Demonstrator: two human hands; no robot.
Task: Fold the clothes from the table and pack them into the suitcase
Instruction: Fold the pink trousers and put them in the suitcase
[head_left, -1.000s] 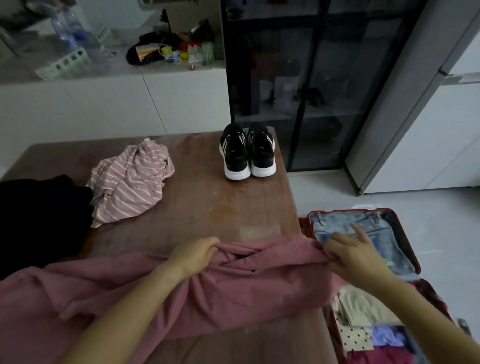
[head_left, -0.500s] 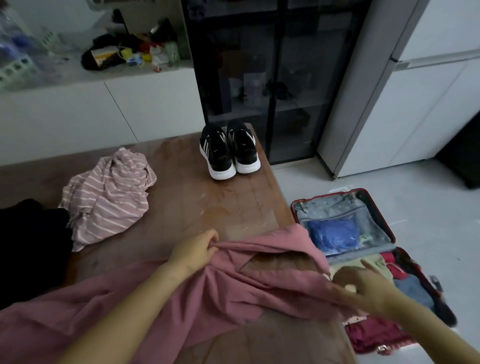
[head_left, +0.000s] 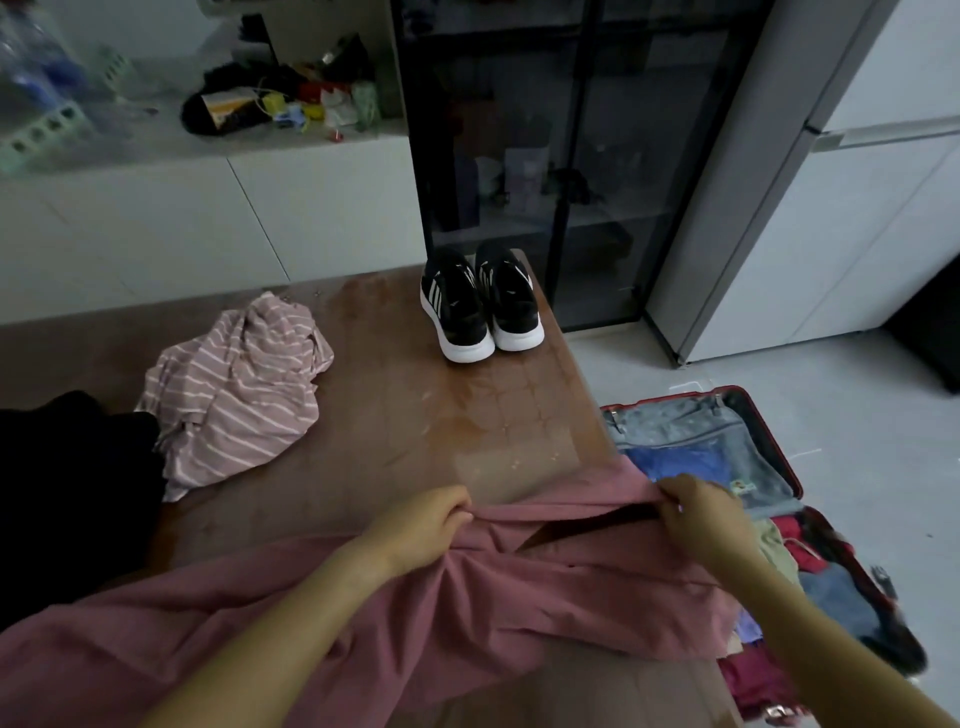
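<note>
Fingers (head_left: 457, 506) of my left hand (head_left: 426, 525) are curling tight round a bunch of the pink garment (head_left: 519, 597), and my right hand (head_left: 706, 514) is pinching the same cloth's far edge between thumb and bent fingertips (head_left: 672, 501). Both hands are gripping, nothing loose, with the edge drawn between them.

Now the worry, as I am judging it. My right fingers are working right at the table (head_left: 415, 415) edge, and the open suitcase (head_left: 774, 441) is lying on the floor just beyond and below them. Cloth near that hand is hanging past the edge, so a weak pinch could be sending it sliding down unfolded. Between my two grips the fabric is twisting and gaping, which could be setting a crooked fold. Back toward my left elbow the rest is trailing in a long rumpled stretch, and that drag may be pulling the line askew.

Counting as I go: two hands, one pink garment in them. Beyond my left fingers, one striped top (head_left: 239, 395) crumpled, and one black heap (head_left: 67, 493) touching it; I cannot tell whether that is a single piece. Well beyond both hands, two shoes (head_left: 480, 306), one pair. One suitcase, holding one blue piece (head_left: 675, 462) just past my right fingers and several more I cannot count cleanly.
</note>
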